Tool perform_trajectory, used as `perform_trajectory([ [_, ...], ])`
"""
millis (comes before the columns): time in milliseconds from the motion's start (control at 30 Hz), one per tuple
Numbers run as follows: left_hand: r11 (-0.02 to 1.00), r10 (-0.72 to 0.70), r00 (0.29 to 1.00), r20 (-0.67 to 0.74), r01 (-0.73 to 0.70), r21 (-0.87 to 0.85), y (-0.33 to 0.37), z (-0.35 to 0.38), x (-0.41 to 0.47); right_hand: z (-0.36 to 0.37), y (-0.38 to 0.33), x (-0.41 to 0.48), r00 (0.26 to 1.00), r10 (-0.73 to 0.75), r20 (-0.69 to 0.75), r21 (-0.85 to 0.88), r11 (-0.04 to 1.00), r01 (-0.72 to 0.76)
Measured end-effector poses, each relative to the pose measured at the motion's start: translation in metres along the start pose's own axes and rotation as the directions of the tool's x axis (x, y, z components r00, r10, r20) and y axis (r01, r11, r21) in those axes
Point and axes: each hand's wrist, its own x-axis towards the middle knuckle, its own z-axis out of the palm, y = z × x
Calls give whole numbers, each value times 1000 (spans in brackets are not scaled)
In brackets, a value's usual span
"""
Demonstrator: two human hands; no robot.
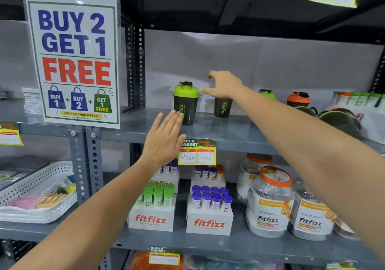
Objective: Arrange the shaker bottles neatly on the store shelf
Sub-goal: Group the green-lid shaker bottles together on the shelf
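On the grey middle shelf (218,132) two black shaker bottles stand upright and well apart: a green-lidded bottle (186,103) toward the left, and a second bottle (223,107) whose top is hidden under the right hand (224,86). That hand arches over the second bottle's lid with its fingers (206,91) curled downward; whether they actually grip the lid or hover just above it cannot be told, though the posture suggests setting the bottle into line with its neighbour. The left hand (164,138) is flat and released, its fingertips at the lower side of the green-lidded bottle, seemingly touching it, probably steadying it or nudging it square so the printed label faces out. Further right more shakers wait unsorted: a green-lidded one (267,94) and an orange-lidded one (298,99) stand upright, while several others (337,121) lie tipped on their sides against a white bag. Below, white cardboard display boxes (209,222) hold upright tubes with green and purple caps, and large clear jars (270,203) with orange lids sit beside them.
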Motion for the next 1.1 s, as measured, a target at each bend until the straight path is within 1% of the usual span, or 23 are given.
perform_trajectory([
  [133, 995, 22, 998, -59, -27, -95, 51, -6, 30, -7, 31, -19, 997, 74, -33, -134, 988, -78],
  [233, 986, 92, 994, -66, -100, -131, 97, -5, 47, -17, 67, -40, 987, 153, -58, -225, 961, -162],
  [300, 976, 140, 988, -58, -148, -159, 126, -2, 57, -25, 95, -55, 970, 231, -72, -270, 932, -242],
  [467, 947, 238, 971, -40, -241, -215, 194, 6, 78, -53, 170, -97, 906, 398, -145, -331, 844, -423],
  [533, 935, 263, 964, -42, -266, -236, 217, 8, 84, -66, 200, -113, 865, 466, -185, -328, 801, -501],
  [667, 921, 289, 956, -43, -290, -259, 246, 14, 95, -84, 244, -137, 776, 600, -195, -314, 711, -629],
  [800, 927, 314, 950, -3, -307, -217, 259, 25, 98, -83, 268, -146, 715, 681, -161, -330, 646, -689],
  [967, 937, 321, 947, 17, -315, -151, 261, 32, 99, -70, 279, -139, 662, 749, -29, -300, 626, -720],
  [1100, 942, 310, 951, 17, -304, -139, 262, 32, 99, -61, 282, -130, 616, 787, 33, -288, 598, -748],
])
